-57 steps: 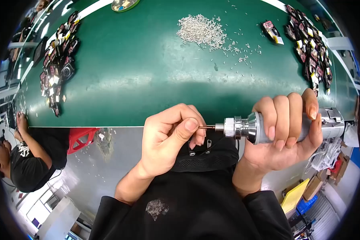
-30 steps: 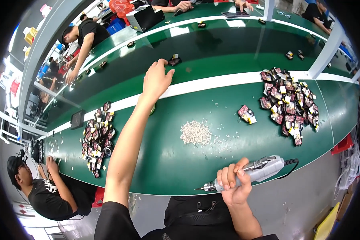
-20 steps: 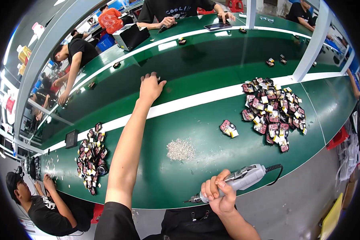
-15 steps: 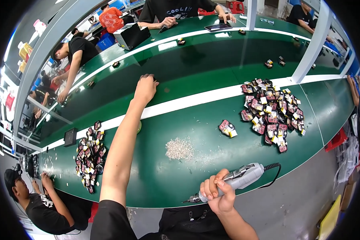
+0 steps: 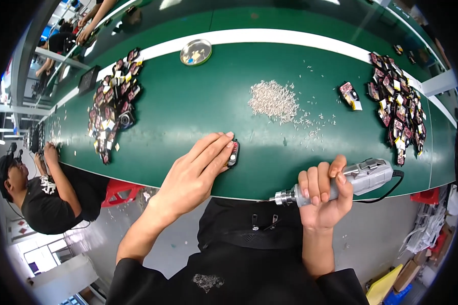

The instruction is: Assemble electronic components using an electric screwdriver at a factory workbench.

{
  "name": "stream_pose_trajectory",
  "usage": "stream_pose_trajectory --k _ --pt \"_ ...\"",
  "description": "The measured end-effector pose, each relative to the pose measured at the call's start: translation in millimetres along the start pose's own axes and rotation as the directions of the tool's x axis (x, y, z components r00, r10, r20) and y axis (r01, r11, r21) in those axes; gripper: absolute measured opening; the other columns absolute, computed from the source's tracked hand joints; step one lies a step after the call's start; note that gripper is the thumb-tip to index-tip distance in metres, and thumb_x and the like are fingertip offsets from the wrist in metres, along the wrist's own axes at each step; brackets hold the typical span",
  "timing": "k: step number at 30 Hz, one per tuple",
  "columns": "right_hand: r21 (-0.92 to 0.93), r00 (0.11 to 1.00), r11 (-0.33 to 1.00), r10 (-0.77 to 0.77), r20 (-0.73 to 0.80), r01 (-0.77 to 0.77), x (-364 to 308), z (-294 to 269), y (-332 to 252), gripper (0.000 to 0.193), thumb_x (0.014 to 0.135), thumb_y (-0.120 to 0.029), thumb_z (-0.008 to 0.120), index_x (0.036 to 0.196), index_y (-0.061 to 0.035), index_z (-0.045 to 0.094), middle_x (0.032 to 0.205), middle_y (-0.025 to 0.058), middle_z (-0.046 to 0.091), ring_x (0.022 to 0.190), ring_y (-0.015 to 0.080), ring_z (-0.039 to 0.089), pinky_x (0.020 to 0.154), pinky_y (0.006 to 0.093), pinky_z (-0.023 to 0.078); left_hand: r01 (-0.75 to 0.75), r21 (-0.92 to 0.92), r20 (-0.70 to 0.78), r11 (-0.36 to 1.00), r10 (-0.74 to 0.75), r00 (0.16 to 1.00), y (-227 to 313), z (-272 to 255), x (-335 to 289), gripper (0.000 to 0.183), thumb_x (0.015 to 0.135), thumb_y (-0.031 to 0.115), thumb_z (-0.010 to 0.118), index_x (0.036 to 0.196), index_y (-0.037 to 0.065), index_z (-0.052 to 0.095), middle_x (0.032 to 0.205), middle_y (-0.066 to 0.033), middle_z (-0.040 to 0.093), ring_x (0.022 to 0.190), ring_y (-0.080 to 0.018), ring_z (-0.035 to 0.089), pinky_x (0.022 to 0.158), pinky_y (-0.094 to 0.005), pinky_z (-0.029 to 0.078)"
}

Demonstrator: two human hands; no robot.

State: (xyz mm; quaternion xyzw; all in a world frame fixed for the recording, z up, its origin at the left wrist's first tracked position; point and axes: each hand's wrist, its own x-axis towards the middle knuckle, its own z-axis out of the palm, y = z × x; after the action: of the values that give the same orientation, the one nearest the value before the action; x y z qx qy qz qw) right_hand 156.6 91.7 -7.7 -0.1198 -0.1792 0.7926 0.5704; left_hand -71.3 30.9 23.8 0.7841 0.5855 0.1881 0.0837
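My left hand lies near the table's front edge, its fingers stretched together over a small black-cased electronic unit with a reddish face. The fingers partly cover the unit, and the thumb is hidden. In my right hand is a grey electric screwdriver, its fingers wrapped round the body. The bit points left, level with the table edge, apart from the unit. Beyond the hands lies a heap of tiny silver screws, with strays spread to its right. One similar unit rests alone right of the heap.
Piles of like units stand at left and right. A round shallow dish with small bits sits by the white rail. A black cord trails from the screwdriver. At far left a co-worker sits at the table.
My left hand has come back from the far belt to the front edge, where the unit now lies under its fingers. The view has tilted down; my right hand still holds the screwdriver.
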Motion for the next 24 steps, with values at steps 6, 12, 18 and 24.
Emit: stream_pose_trajectory --k 6,12,18,24 --pt "-0.036 0.996 0.996 0.082 0.027 -0.081 -19.5 14.1 18.5 0.007 0.088 -0.014 0.044 0.086 -0.0077 0.044 0.052 0.0003 0.039 0.045 0.0116 0.04 0.053 0.0298 0.04 -0.03 -0.02 -0.101 0.999 0.027 0.995 5.9 6.8 -3.1 0.033 0.071 -0.007 0.064 0.103 -0.005 0.057 0.11 -0.015 0.058 0.1 -0.0322 0.058 0.077 -0.0387 0.052" --pt "-0.079 0.98 0.981 0.184 0.072 -0.178 -39.4 20.7 37.3 0.005 0.088 -0.012 0.043 0.09 -0.0076 0.043 0.053 0.0005 0.039 0.045 0.0118 0.041 0.055 0.03 0.04 -0.088 0.006 -0.107 0.996 0.088 0.99 4.2 12.9 0.2 0.026 0.069 -0.005 0.067 0.093 -0.005 0.058 0.096 -0.0126 0.061 0.083 -0.0278 0.06 0.065 -0.0345 0.053" --pt "-0.131 0.968 0.962 0.227 -0.102 -0.24 -53.8 30.0 53.4 0.004 0.09 -0.008 0.045 0.092 -0.0058 0.043 0.056 0.0035 0.041 0.05 0.0138 0.042 0.054 0.0302 0.04 -0.361 0.201 -0.105 0.911 0.387 0.916 17.8 23.9 -2.3 0.026 0.066 0.002 0.064 0.089 -0.011 0.061 0.098 -0.0208 0.062 0.081 -0.0278 0.063 0.059 -0.0301 0.054" --pt "-0.193 0.965 0.957 0.177 -0.193 -0.215 -56.8 26.4 59.2 0.008 0.089 -0.007 0.049 0.093 -0.0042 0.043 0.062 0.0045 0.043 0.053 0.0138 0.043 0.054 0.03 0.041 -0.376 0.173 -0.12 0.91 0.398 0.909 24.3 28.2 -2.4 0.031 0.062 0.002 0.061 0.09 -0.012 0.061 0.096 -0.022 0.062 0.084 -0.0301 0.064 0.062 -0.0309 0.054"
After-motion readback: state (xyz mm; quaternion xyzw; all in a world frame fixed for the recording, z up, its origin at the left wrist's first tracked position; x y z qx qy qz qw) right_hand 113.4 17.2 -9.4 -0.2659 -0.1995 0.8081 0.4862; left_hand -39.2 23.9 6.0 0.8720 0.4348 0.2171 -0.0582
